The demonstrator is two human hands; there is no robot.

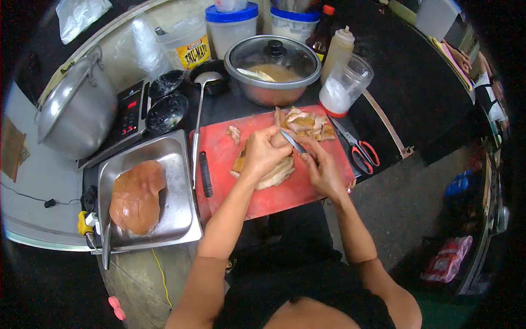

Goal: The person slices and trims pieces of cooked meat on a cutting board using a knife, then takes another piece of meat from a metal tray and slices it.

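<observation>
Over the red cutting board [235, 205], my left hand [262, 154] is closed on a small pale piece of meat [279, 141]. My right hand [324, 171] grips a small knife [293, 141], its blade angled up-left against that piece. Beneath my left hand lies a larger chunk of cooked meat [276, 175], partly hidden by the hand and wrist. Cut meat pieces [309, 123] are piled at the board's far right corner. A small scrap of meat [234, 134] lies at its far left.
A steel tray [181, 219] holding a large brown slab [137, 197] and a ladle [200, 109] are left of the board. Scissors [359, 151] lie at its right. Behind stand a lidded pot [274, 93], a squeeze bottle [337, 52] and a jar [345, 82].
</observation>
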